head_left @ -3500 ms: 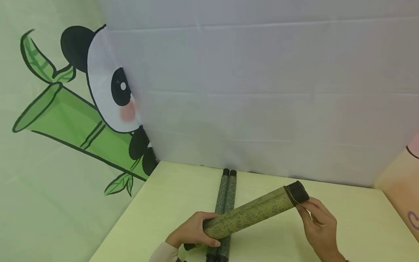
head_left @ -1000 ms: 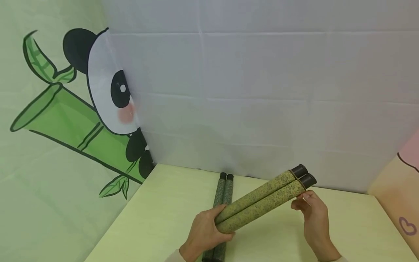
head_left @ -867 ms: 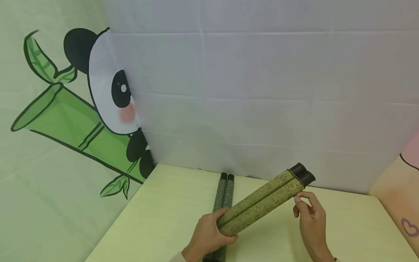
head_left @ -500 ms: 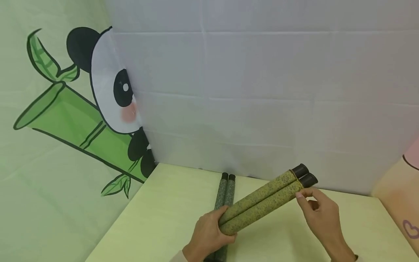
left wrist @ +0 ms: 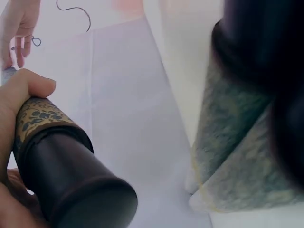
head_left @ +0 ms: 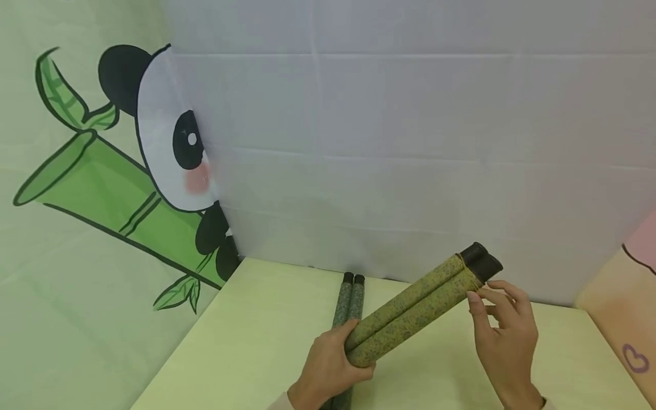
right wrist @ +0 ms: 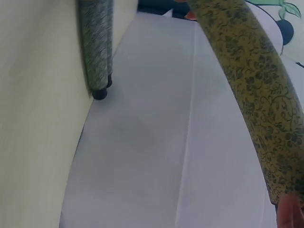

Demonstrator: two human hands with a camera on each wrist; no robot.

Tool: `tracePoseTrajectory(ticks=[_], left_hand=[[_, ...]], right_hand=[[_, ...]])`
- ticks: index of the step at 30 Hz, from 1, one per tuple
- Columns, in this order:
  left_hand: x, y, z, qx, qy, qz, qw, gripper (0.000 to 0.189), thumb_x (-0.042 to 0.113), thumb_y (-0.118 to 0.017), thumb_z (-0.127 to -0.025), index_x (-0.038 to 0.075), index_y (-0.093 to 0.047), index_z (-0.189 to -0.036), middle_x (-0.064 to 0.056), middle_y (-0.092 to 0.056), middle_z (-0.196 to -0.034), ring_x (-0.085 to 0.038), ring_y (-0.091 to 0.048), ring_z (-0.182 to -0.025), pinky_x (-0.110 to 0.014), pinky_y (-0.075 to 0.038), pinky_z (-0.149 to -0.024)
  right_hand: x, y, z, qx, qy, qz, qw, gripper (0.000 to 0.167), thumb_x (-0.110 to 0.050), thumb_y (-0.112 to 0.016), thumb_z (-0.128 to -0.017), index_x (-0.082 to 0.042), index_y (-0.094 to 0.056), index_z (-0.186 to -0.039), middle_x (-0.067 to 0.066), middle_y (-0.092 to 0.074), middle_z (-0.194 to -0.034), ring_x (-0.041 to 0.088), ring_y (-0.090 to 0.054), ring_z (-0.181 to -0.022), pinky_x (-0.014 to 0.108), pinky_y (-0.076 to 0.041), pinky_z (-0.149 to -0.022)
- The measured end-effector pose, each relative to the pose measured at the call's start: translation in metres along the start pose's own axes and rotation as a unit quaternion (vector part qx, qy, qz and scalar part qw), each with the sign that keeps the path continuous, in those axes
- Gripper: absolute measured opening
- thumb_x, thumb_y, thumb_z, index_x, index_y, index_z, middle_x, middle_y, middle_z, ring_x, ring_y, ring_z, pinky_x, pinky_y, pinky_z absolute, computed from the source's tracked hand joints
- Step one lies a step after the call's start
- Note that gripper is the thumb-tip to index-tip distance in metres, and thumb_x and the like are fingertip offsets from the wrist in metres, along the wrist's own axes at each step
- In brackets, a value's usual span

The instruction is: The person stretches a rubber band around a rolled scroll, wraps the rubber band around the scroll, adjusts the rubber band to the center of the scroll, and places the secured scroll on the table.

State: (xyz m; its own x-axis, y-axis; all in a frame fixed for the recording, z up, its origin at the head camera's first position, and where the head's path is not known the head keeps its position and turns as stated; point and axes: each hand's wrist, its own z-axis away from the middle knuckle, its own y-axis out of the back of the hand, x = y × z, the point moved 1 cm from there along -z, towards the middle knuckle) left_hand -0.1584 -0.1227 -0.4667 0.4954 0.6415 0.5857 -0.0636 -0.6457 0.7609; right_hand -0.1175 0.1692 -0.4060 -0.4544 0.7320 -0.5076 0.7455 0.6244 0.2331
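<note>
Two rolled yellow scrolls point(head_left: 415, 310) with dark floral patterning and black end knobs point(head_left: 482, 262) lie side by side, tilted up to the right. My left hand point(head_left: 328, 361) grips them round their lower end. In the left wrist view, a black knob point(left wrist: 80, 175) sticks out past that hand. At the upper end, near the knobs, my right hand point(head_left: 507, 336) has thumb and forefinger close together at a thin band point(head_left: 472, 274) round the pair. The pinch itself is partly hidden. In the right wrist view only a fingertip point(right wrist: 289, 211) shows at the scroll's edge.
Two grey-green scrolls point(head_left: 348, 302) with black knobs lie paired on the pale yellow table point(head_left: 246, 330), partly behind my left hand; a thin band point(left wrist: 197, 175) circles them. A pale cloth backdrop point(head_left: 410, 142) rises behind the table, and a panda-printed cloth point(head_left: 102, 228) hangs at left.
Since the oldest frame, the yellow scrolls have rolled to show both knobs, and the band has shifted from the knobs onto the patterned part. Lately their upper end has risen slightly, the right hand with it.
</note>
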Motion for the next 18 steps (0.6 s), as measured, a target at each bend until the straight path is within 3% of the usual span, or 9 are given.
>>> tracePoseTrajectory(ticks=[2,4,7,9,12,15,16,18], left_hand=[[0.002,0.001,-0.001,0.007,0.001,0.002,1.0000,0.071,0.040,-0.085,-0.077,0.011,-0.062,-0.137,0.001,-0.070,-0.104,-0.004,-0.063,-0.077,-0.027,-0.052,-0.061],[0.003,0.003,-0.002,0.010,0.003,0.003,0.9999,0.070,0.041,-0.085,-0.077,0.011,-0.062,-0.136,0.001,-0.071,-0.104,-0.004,-0.064,-0.076,-0.027,-0.052,-0.061],[0.005,0.006,-0.003,0.019,0.006,-0.006,0.9998,0.069,0.041,-0.086,-0.076,0.012,-0.063,-0.135,0.001,-0.071,-0.104,-0.005,-0.064,-0.076,-0.027,-0.052,-0.061],[0.006,0.008,-0.003,0.032,-0.001,-0.035,0.9989,0.070,0.042,-0.086,-0.075,0.013,-0.064,-0.134,-0.001,-0.071,-0.102,-0.007,-0.065,-0.075,-0.027,-0.051,-0.059],[0.006,0.012,-0.003,0.059,-0.023,-0.103,0.9926,0.072,0.043,-0.088,-0.072,0.014,-0.065,-0.133,-0.001,-0.070,-0.097,-0.010,-0.065,-0.072,-0.027,-0.050,-0.056],[0.006,0.016,-0.003,0.087,-0.052,-0.171,0.9800,0.076,0.043,-0.092,-0.067,0.015,-0.066,-0.132,-0.001,-0.069,-0.095,-0.013,-0.066,-0.072,-0.028,-0.051,-0.054],[0.006,0.017,-0.003,0.098,-0.061,-0.190,0.9750,0.078,0.043,-0.093,-0.064,0.015,-0.067,-0.132,-0.001,-0.069,-0.096,-0.014,-0.066,-0.073,-0.028,-0.052,-0.054],[0.005,0.019,-0.003,0.117,-0.077,-0.225,0.9642,0.082,0.046,-0.095,-0.060,0.017,-0.067,-0.132,0.000,-0.069,-0.098,-0.015,-0.067,-0.075,-0.029,-0.053,-0.054]], right_hand=[[0.000,-0.001,0.000,0.017,-0.037,-0.005,0.9992,0.009,0.000,-0.073,-0.092,0.009,-0.074,-0.095,0.022,-0.064,-0.111,-0.012,-0.053,-0.102,0.009,-0.043,-0.081],[0.001,-0.002,0.000,0.031,-0.045,-0.008,0.9985,0.011,0.005,-0.075,-0.088,0.009,-0.075,-0.098,0.023,-0.068,-0.112,-0.010,-0.055,-0.108,0.010,-0.042,-0.090],[0.004,-0.003,0.003,0.044,-0.006,-0.011,0.9989,0.020,0.005,-0.075,-0.086,0.007,-0.076,-0.106,0.024,-0.072,-0.110,-0.012,-0.058,-0.109,0.009,-0.040,-0.094],[0.005,-0.004,0.005,0.047,0.034,-0.011,0.9982,0.021,-0.005,-0.071,-0.093,0.005,-0.075,-0.111,0.023,-0.073,-0.108,-0.012,-0.058,-0.110,0.009,-0.040,-0.095],[0.006,-0.001,0.000,0.054,0.091,0.003,0.9944,0.031,-0.021,-0.062,-0.098,0.006,-0.076,-0.107,0.023,-0.072,-0.102,0.008,-0.065,-0.102,0.011,-0.041,-0.092],[0.005,0.006,-0.016,0.014,0.105,0.062,0.9925,0.031,-0.023,-0.064,-0.095,0.006,-0.076,-0.098,0.022,-0.068,-0.094,0.031,-0.060,-0.088,0.028,-0.044,-0.079],[0.005,0.008,-0.023,-0.015,0.100,0.088,0.9910,0.027,-0.021,-0.067,-0.092,0.005,-0.076,-0.095,0.021,-0.066,-0.091,0.037,-0.057,-0.084,0.034,-0.044,-0.075],[0.005,0.013,-0.035,-0.100,0.076,0.152,0.9804,0.023,-0.020,-0.074,-0.088,0.003,-0.076,-0.092,0.017,-0.065,-0.086,0.035,-0.056,-0.078,0.042,-0.043,-0.065]])
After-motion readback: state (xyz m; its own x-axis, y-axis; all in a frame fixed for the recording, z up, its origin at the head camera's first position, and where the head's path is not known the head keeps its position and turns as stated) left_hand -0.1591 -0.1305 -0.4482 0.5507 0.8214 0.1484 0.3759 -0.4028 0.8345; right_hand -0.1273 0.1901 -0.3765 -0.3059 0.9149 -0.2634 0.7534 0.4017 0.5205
